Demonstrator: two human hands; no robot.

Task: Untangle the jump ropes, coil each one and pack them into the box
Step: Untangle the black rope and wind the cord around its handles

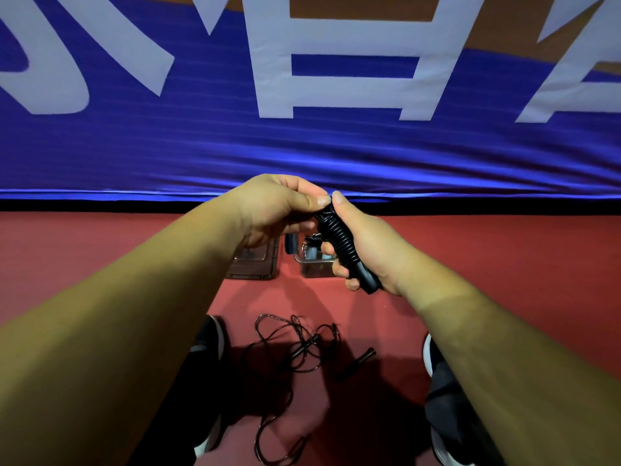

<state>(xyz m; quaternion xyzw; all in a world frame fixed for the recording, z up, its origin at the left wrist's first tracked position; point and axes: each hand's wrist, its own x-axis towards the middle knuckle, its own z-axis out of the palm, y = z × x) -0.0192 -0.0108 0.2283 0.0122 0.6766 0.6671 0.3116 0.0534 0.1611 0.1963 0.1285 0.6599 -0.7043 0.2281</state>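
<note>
Both forearms reach in from 7 and 5 o'clock, partly hiding a brown lid and, just right of it, the clear box on the red floor. At 6 o'clock a tangled jump rope sprawls between dark shoes. At centre, the left hand pinches the top of the coiled jump rope, black cord wound tightly round its handles. The right hand grips its middle. A blue banner spans 12 o'clock.

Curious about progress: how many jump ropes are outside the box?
2: a coiled rope held by left hand and right hand; a tangled rope on the floor between the shoes. More may hide in the box.
</note>
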